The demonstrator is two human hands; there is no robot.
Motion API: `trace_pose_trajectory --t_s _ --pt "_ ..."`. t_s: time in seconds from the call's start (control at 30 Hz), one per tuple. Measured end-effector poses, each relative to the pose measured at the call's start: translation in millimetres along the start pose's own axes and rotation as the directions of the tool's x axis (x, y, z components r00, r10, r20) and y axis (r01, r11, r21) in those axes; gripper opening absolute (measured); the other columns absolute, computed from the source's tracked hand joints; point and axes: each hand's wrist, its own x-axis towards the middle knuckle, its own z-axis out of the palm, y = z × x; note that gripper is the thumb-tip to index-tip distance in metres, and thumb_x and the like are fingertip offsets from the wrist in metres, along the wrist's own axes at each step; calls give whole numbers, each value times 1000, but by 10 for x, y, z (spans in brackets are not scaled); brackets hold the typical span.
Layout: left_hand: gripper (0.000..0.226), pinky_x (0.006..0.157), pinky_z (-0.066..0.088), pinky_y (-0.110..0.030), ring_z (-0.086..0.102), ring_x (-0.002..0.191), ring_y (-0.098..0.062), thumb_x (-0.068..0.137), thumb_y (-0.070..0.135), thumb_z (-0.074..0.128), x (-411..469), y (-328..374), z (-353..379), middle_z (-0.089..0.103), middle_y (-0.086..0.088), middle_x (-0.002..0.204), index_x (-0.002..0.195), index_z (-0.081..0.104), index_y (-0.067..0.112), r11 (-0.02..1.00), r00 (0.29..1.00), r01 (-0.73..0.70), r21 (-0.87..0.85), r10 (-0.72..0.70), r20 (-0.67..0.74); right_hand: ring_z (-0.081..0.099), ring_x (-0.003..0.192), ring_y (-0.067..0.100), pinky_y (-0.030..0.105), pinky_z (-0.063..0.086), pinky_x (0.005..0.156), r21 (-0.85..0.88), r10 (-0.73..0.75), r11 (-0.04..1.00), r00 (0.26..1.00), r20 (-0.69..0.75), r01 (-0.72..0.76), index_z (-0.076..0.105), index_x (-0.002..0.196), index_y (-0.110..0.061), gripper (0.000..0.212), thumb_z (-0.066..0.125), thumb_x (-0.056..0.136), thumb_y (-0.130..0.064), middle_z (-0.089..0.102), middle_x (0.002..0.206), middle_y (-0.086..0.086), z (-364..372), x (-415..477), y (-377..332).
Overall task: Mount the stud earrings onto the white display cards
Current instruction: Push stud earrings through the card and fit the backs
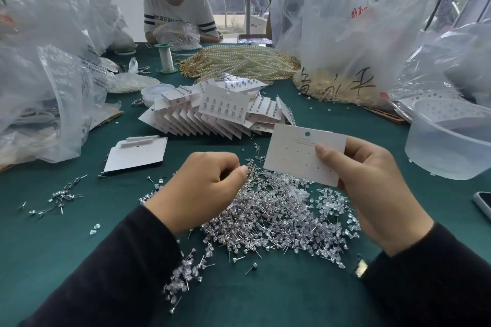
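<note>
Green worktop [79, 220] by windows, bags crowding; my right hand [372, 188] grips a blank card [295, 156], left hand [202, 188] pinched closed over loose studs [265, 215], contents unclear.

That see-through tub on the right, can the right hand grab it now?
Probably not yet. The right hand is busy holding a white card. The clear tub stands close beside it with nothing between, so after putting the card down, likely yes.

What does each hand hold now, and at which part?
The right hand holds a white display card by its right edge, thumb on the front. The left hand has its fingers pinched together; whether a stud is between them cannot be told.
</note>
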Motion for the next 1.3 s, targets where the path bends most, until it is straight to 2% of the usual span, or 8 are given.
trace_pose_trajectory --t_s 0.23,0.47,0.6,0.8,0.97,1.03,1.13,1.3 --pt "10 46 35 -14 42 47 -5 81 14 59 -18 51 -40 55 2 55 71 62 15 997 994 -82 -1 81 -70 67 70 6 15 50 57 19 20 1000 999 45 -21 68 89 -13 10 60 83 -12 74 82 -3 25 -25 6" --pt "10 46 34 -10 44 46 -4 77 15 65 -8 18 -48 54 5 51 67 65 16 992 982 -118 49 124 -140 67 69 5 14 49 57 -45 -10 999 999 49 12 69 88 -15 9 61 83 -13 74 81 -5 30 -33 21" --pt "18 50 32 -8 48 52 1 82 24 60 -11 9 31 50 13 50 68 66 14 977 985 -152 149 162 -55 67 71 7 17 53 60 -96 -14 995 1000 9 15 69 86 -15 9 60 85 -13 74 81 -4 18 -12 35" --pt "24 54 37 -1 53 57 11 87 19 59 15 -2 78 56 21 72 110 65 22 988 997 -75 136 70 40 64 63 3 17 49 53 -83 -3 997 996 -87 -5 67 85 -16 7 60 86 -15 72 75 -8 -14 15 18" --pt "45 90 41 -21 50 95 -3 74 48 66 -1 -76 29 57 9 102 114 61 28 949 982 -38 312 -22 188 63 63 4 28 48 64 -29 27 999 986 -165 -33 66 82 -17 8 60 87 -15 73 75 -8 -77 55 -20" --pt "31 86 37 -20 49 94 -5 76 46 65 -6 -57 79 57 9 101 101 66 28 948 979 -24 316 -41 198 63 62 3 24 49 59 -51 14 998 989 -148 -21 67 82 -18 9 60 87 -15 72 74 -9 -66 46 -19" --pt "10 69 33 -13 47 75 3 78 36 67 7 -50 101 59 12 84 80 68 26 955 990 -32 295 -11 143 63 62 2 16 50 53 -60 1 998 993 -122 -8 67 83 -18 9 60 87 -14 73 74 -10 -49 30 -15" --pt "9 52 34 -6 48 55 12 76 32 70 30 -59 43 55 19 55 71 72 24 986 999 36 165 -35 -6 63 63 4 27 48 62 -57 17 998 991 -130 -25 67 84 -18 8 60 86 -15 72 75 -9 -52 30 -29"
